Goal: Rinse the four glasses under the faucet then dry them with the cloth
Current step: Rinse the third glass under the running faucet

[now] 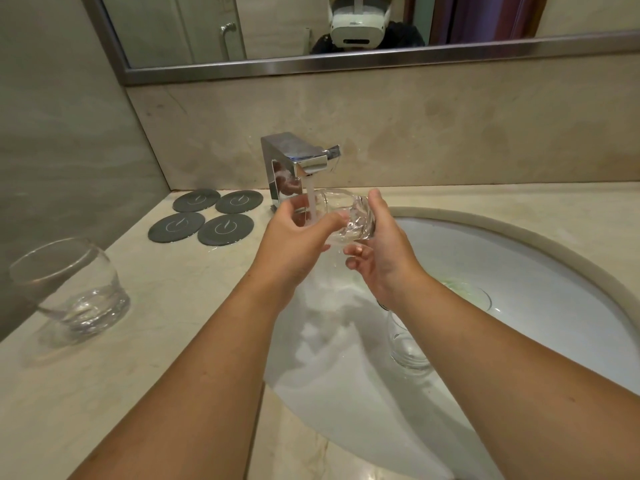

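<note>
1. Beige marble surface: fills the left and near side, wraps round the basin, and carries one tumbler and four coasters.
2. White oval sink: sits sunk into the surface at right, wet inside.
3. Steel-framed mirror: hangs above the stone backsplash and reflects a white headset.
4. Tumbler on the surface: stands upright at far left, well apart from the sink.
5. Chrome faucet: stands at the back edge of the sink and runs a stream of water down onto the mouth end of the held tumbler.
6. Left hand: grips the held tumbler near its mouth, thumb across the near side, fingers curled round the far side.
7. Right hand: cups the base end, thumb raised over it, fingers loosely curled beneath.
8. Held tumbler: lies tipped on its side above the sink, between both hands, just under the spout.
9. Tumbler in the sink: stands low in the basin, partly hidden by the right forearm. Just beyond it shows a greenish curved rim; cannot tell whether that is another glass.
10. Coasters: four dark discs, clustered two by two left of the faucet, each with a pale mark.
</note>
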Motion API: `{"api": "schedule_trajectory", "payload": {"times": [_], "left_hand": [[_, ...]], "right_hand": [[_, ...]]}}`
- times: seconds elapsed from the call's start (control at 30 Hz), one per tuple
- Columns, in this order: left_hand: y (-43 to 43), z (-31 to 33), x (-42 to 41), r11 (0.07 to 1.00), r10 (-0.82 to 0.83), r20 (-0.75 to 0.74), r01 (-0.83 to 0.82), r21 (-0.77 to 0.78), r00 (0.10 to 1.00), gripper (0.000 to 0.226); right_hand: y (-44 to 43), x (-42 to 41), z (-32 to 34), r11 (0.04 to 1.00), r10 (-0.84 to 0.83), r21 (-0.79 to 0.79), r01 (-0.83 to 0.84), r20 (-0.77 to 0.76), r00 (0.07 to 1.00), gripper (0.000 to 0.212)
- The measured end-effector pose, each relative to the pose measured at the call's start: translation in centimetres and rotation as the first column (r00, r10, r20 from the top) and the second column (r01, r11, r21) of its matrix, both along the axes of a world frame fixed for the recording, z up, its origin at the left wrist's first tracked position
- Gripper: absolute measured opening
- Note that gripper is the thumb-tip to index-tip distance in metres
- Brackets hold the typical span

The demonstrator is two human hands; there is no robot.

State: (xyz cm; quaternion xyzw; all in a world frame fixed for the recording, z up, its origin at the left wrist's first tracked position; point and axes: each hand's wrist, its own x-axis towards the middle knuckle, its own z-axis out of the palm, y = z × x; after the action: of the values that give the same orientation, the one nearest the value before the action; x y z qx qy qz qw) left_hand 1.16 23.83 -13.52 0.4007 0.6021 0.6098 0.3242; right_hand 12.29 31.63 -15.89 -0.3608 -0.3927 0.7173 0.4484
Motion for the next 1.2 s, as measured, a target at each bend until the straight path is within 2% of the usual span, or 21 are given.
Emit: {"api": "schedule_trajectory", "payload": {"times": [0.1, 0.27, 0.4, 0.53, 0.67, 0.73, 0.83, 0.97, 1.07, 1.13, 1.2], "left_hand": [[0.20, -0.35, -0.21, 1.000, -0.009, -0.005, 0.009, 0.002, 1.000, 0.083], [0.16, -0.39, 0.03, 0.996, -0.071, 0.093, 0.076, -0.056, 0.993, 0.093], [0.18, -0.29, -0.01, 0.994, 0.009, 0.108, 0.003, -0.110, 0.994, 0.063], [0.16, -0.15, -0.28, 0.998, 0.042, 0.023, -0.042, -0.038, 0.999, 0.052], [-0.03, -0.14, -0.24, 0.999, 0.035, -0.055, -0.034, 0.004, 0.998, 0.075], [0.05, -0.31, -0.33, 1.000, 0.020, -0.065, -0.019, 0.010, 0.998, 0.078], [0.23, -0.55, -0.23, 0.999, -0.052, 0.012, 0.052, -0.002, 0.999, 0.081], [0.15, -0.48, 0.10, 0.993, -0.067, 0.051, 0.072, -0.098, 0.996, 0.093], [0.11, -0.40, 0.02, 0.990, -0.012, 0.077, 0.022, -0.136, 0.997, 0.075], [0.29, -0.43, -0.14, 0.995, 0.020, 0.097, -0.009, -0.104, 0.995, 0.057], [0.27, -0.21, -0.14, 0.998, 0.028, 0.073, -0.024, -0.056, 0.997, 0.055]], "right_hand": [[-0.14, 0.11, 0.17, 1.000, -0.018, -0.015, 0.018, -0.030, 0.999, 0.038], [-0.18, 0.13, 0.12, 0.998, -0.061, 0.007, 0.062, -0.065, 0.996, 0.022], [-0.08, -0.01, 0.17, 0.995, -0.069, 0.063, 0.073, -0.061, 0.996, 0.015], [0.06, -0.13, 0.01, 0.999, -0.024, 0.041, 0.024, -0.005, 1.000, 0.037], [-0.17, -0.01, 0.09, 0.999, 0.034, -0.035, -0.034, 0.016, 0.999, 0.048], [-0.30, 0.08, 0.12, 0.999, 0.022, -0.034, -0.022, -0.015, 1.000, 0.041], [-0.26, 0.05, 0.07, 0.999, -0.028, -0.030, 0.027, -0.038, 0.999, 0.037], [-0.08, -0.02, 0.14, 0.998, -0.055, 0.001, 0.055, -0.045, 0.997, 0.020], [0.05, -0.07, -0.01, 0.996, -0.057, 0.071, 0.058, -0.022, 0.998, 0.017], [0.14, -0.18, -0.21, 0.996, -0.044, 0.081, 0.046, -0.023, 0.999, 0.025], [0.24, -0.28, -0.27, 0.998, -0.027, 0.055, 0.028, -0.023, 0.999, 0.040]]}}
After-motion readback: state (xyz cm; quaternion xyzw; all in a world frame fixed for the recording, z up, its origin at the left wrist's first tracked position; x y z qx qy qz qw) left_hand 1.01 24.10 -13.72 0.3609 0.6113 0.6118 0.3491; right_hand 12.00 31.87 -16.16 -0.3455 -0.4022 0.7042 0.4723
